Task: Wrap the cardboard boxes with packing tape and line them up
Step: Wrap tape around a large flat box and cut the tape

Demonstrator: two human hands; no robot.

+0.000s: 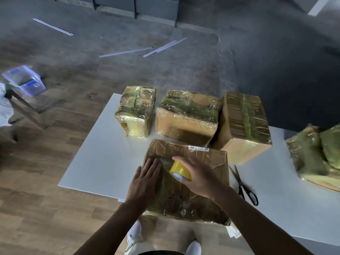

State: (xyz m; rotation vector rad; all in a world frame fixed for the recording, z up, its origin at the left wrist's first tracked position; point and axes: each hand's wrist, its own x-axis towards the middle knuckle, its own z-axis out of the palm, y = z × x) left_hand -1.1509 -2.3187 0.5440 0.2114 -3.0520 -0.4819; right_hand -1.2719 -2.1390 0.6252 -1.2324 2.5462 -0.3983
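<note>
Near-edge box [207, 159] is pressed by the flat left grip [145, 178]; tape [177, 168] is clamped in the right grip [201, 174]; bare worktop [95, 162] is seen leftward.

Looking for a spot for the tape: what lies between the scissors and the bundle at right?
Bare table, nothing else, between scissors and bundle; the head view shows it.
</note>
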